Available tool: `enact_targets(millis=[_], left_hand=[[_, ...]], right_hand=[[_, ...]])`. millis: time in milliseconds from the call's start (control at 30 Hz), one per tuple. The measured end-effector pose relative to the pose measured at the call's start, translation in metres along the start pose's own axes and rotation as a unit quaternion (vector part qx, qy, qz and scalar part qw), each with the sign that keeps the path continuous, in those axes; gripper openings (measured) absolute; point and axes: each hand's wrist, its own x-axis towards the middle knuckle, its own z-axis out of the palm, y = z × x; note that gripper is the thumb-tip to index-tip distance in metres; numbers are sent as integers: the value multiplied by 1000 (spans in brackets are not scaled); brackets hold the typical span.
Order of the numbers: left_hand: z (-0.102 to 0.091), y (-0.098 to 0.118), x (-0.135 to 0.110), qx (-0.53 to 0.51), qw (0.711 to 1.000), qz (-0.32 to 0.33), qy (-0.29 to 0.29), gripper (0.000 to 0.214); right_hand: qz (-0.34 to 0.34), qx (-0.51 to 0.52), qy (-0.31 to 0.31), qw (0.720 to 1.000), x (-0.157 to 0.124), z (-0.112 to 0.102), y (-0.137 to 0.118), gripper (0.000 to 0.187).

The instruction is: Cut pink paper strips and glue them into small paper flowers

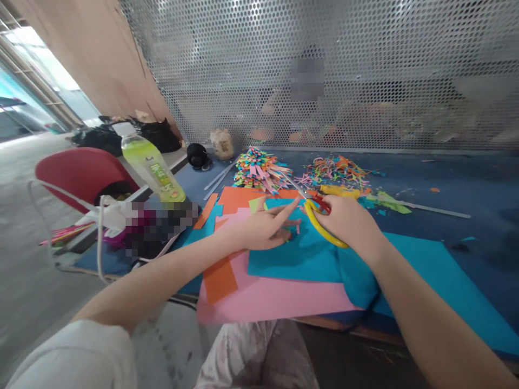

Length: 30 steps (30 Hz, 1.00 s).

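Paper sheets (275,301) lie on the table (433,202) before the person (255,359), lower centre of frame. Behind them sits the paper-strip pile (257,170), scraps (338,172) to its right. Bottle (151,167) at left; chair (79,175) farther left. A panel (365,48) spans the top, behind the table.

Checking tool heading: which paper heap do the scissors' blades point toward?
The cone-shaped heap of layered paper strips, just ahead of the scissors; the other heap, farther right, is low, loose thin shreds.

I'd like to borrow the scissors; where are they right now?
In the head view, the scissors are just right of centre, in the right hand, over a blue sheet and beside the left hand.
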Motion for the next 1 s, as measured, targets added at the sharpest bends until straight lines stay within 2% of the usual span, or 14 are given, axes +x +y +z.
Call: enact_targets(millis=[133, 333, 400, 600, 867, 1000], left_hand=[[5, 4, 10, 8, 1000, 2, -5, 79], [-10, -7, 10, 0, 995, -102, 10, 77], [-17, -13, 8, 4, 993, -116, 3, 75], [-15, -25, 6, 115, 990, -56, -52, 63], [-1, -31, 3, 231, 973, 18, -10, 44], [-1, -28, 3, 231, 971, 54, -8, 41]], right_hand=[[15, 17, -2, 1000, 1, 0, 3, 38], [29, 6, 5, 1000, 5, -1, 9, 42], [26, 4, 4, 1000, 6, -1, 10, 42], [31, 4, 2, 1000, 7, 0, 11, 43], [19, -1, 9, 1000, 10, 2, 12, 45], [16, 3, 12, 1000, 11, 2, 15, 44]])
